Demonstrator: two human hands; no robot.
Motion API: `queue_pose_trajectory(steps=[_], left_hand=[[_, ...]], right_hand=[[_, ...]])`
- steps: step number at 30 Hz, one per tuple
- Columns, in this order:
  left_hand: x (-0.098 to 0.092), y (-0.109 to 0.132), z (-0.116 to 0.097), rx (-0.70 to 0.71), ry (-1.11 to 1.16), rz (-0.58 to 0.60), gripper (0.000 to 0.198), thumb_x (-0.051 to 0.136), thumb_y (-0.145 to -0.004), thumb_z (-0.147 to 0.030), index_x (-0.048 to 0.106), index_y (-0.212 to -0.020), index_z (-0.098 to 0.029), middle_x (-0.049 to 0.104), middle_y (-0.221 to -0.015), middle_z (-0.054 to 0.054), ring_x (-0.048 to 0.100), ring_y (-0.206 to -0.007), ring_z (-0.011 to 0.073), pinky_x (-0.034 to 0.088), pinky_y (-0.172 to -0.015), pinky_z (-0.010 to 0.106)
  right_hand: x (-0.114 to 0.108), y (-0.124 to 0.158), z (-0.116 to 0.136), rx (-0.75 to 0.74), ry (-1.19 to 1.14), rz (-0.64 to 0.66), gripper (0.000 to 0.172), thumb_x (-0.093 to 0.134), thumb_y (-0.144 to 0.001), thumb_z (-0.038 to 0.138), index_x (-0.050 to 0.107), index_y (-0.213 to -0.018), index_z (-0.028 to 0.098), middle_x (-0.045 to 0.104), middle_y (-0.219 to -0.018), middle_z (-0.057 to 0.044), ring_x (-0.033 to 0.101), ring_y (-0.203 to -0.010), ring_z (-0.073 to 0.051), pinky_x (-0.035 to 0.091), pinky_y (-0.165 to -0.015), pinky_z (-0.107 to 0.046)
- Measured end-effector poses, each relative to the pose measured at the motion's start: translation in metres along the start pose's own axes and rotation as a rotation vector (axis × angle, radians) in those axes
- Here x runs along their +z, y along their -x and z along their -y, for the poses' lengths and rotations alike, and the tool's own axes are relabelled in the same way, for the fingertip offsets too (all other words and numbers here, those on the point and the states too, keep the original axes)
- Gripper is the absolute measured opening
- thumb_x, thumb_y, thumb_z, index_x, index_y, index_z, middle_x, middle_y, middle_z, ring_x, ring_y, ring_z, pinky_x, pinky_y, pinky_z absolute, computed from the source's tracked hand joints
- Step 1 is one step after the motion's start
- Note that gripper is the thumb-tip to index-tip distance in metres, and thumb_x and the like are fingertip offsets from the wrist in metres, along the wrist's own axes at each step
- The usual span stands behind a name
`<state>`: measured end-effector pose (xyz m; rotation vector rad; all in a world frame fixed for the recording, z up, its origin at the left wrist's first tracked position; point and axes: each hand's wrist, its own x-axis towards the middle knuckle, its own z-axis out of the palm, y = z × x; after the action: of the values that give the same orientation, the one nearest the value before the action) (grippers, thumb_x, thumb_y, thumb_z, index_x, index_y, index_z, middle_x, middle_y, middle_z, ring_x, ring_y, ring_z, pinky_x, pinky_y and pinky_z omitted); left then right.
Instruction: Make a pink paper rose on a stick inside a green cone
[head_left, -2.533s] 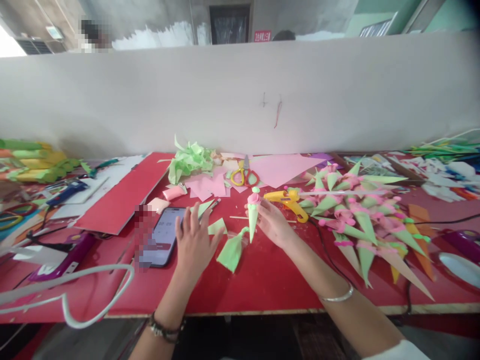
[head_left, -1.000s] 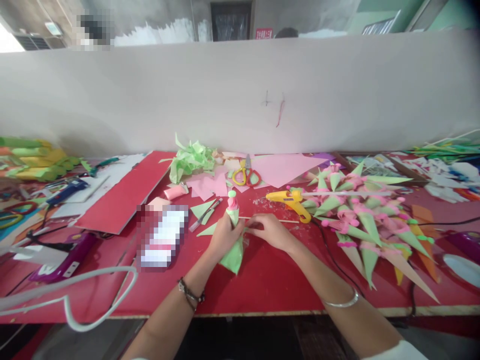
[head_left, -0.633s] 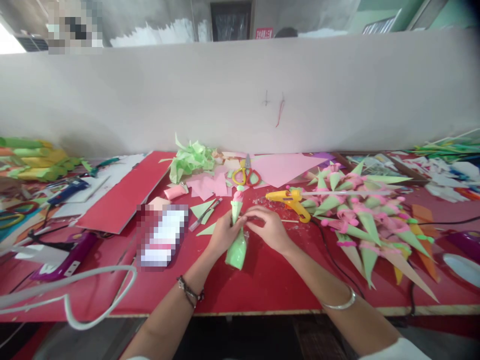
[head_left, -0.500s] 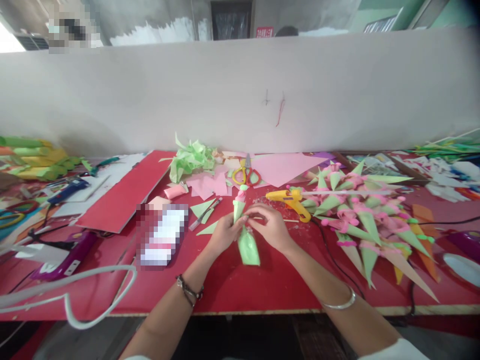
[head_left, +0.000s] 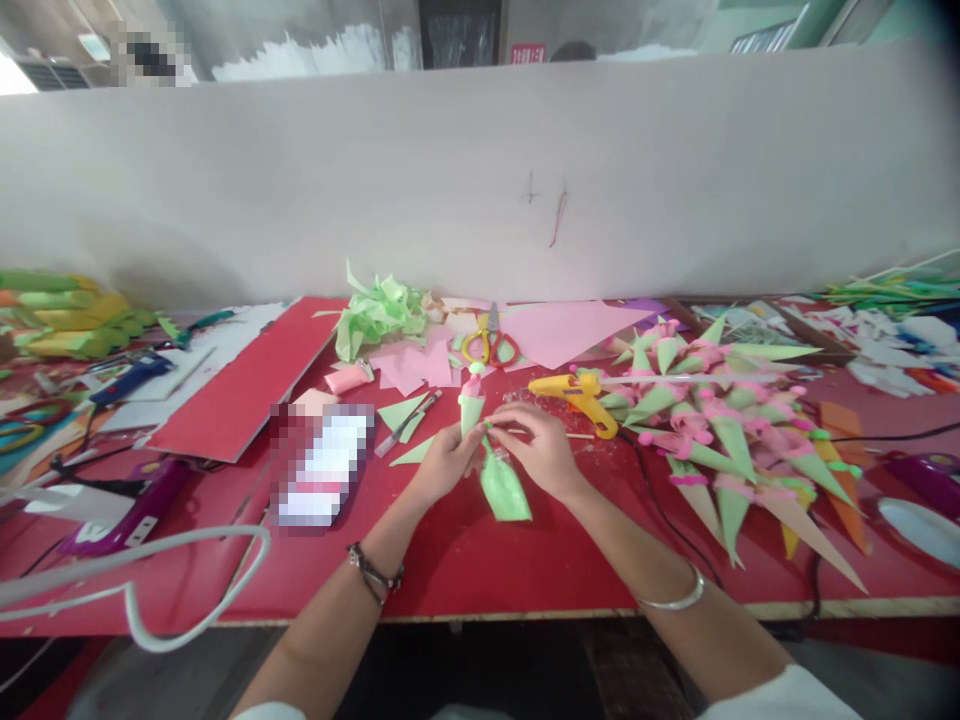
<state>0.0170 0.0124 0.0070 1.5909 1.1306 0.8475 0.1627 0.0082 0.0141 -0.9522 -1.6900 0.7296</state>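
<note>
A pale green paper cone with a pink top and a small green tip stands upright in my left hand, which is closed around its lower part. My right hand pinches a small bit of green material beside the cone, close to my left fingertips. Below the fingers, a shiny green packet, perhaps of soft clay, rests near the red table top, its narrow end reaching up between my hands. Whether a hand also grips that end is hidden. Farther back lie scissors with yellow and red handles.
At the right, a yellow glue gun lies beside a heap of finished-looking paper cones. Left of my hands are a phone, a pen and a red board. Green paper scraps lie before the grey partition.
The green packet has swung slightly to the right at its lower end. The cone and my left hand have shifted a little left. A bit of green now shows at my right fingertips.
</note>
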Motion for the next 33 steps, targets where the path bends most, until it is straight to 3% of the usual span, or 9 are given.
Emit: queue_pose_trajectory(steps=[6,12,17,21,24,31,33], left_hand=[[-0.0013,0.0009,0.0005,0.034,0.036,0.016,0.048,0.034,-0.082,-0.045,0.036,-0.043,-0.017,0.036,-0.037,-0.004,0.044,-0.041,0.0081,0.037,-0.050,0.022],[-0.0025,0.0013,0.0019,0.061,0.035,0.026,0.047,0.034,-0.082,-0.046,0.036,-0.044,-0.018,0.036,-0.037,-0.005,0.044,-0.042,0.0083,0.038,-0.051,0.022],[-0.0019,0.0011,0.0006,0.059,0.044,0.028,0.046,0.036,-0.081,-0.047,0.037,-0.046,-0.017,0.036,-0.037,-0.005,0.043,-0.041,0.0074,0.037,-0.049,0.021],[-0.0023,0.0004,0.0040,0.054,0.065,0.038,0.045,0.037,-0.079,-0.050,0.038,-0.048,-0.017,0.037,-0.038,-0.005,0.040,-0.039,0.0063,0.034,-0.045,0.020],[-0.0029,0.0000,0.0067,0.054,0.072,0.057,0.045,0.038,-0.078,-0.051,0.038,-0.049,-0.017,0.036,-0.038,-0.006,0.039,-0.038,0.0061,0.035,-0.044,0.020],[-0.0010,0.0009,0.0059,0.074,0.155,0.076,0.041,0.039,-0.079,-0.047,0.036,-0.051,-0.017,0.035,-0.040,-0.006,0.040,-0.040,0.0059,0.036,-0.046,0.020],[-0.0005,0.0014,0.0046,0.061,0.152,0.074,0.040,0.040,-0.079,-0.047,0.036,-0.053,-0.017,0.035,-0.041,-0.006,0.040,-0.040,0.0058,0.034,-0.045,0.020]], right_hand=[[0.0003,-0.0004,0.0003,-0.005,-0.041,-0.024,0.010,0.051,-0.077,0.022,0.060,-0.080,0.021,0.059,-0.081,-0.003,0.057,-0.076,-0.015,0.048,-0.069,-0.027],[-0.0014,-0.0008,-0.0039,0.017,-0.001,0.066,0.010,0.053,-0.075,0.021,0.059,-0.083,0.020,0.059,-0.082,-0.003,0.056,-0.076,-0.015,0.047,-0.069,-0.027],[0.0002,0.0004,-0.0025,0.025,0.018,0.048,0.010,0.049,-0.076,0.019,0.056,-0.083,0.020,0.058,-0.080,-0.003,0.056,-0.075,-0.014,0.046,-0.068,-0.027],[-0.0028,-0.0010,0.0016,-0.009,-0.007,0.143,0.018,0.049,-0.076,0.018,0.054,-0.092,0.022,0.058,-0.086,-0.003,0.056,-0.077,-0.015,0.046,-0.072,-0.028],[-0.0048,-0.0019,0.0039,-0.009,0.035,0.184,0.011,0.050,-0.075,0.019,0.056,-0.084,0.021,0.058,-0.078,-0.002,0.056,-0.071,-0.014,0.046,-0.068,-0.028],[-0.0001,-0.0010,-0.0017,0.176,-0.194,0.047,0.009,0.052,-0.075,0.026,0.054,-0.080,0.019,0.058,-0.080,-0.002,0.056,-0.076,-0.014,0.047,-0.068,-0.025],[-0.0034,-0.0037,-0.0049,0.220,-0.264,-0.047,0.011,0.052,-0.074,0.029,0.053,-0.081,0.019,0.058,-0.077,-0.001,0.056,-0.072,-0.013,0.048,-0.066,-0.024]])
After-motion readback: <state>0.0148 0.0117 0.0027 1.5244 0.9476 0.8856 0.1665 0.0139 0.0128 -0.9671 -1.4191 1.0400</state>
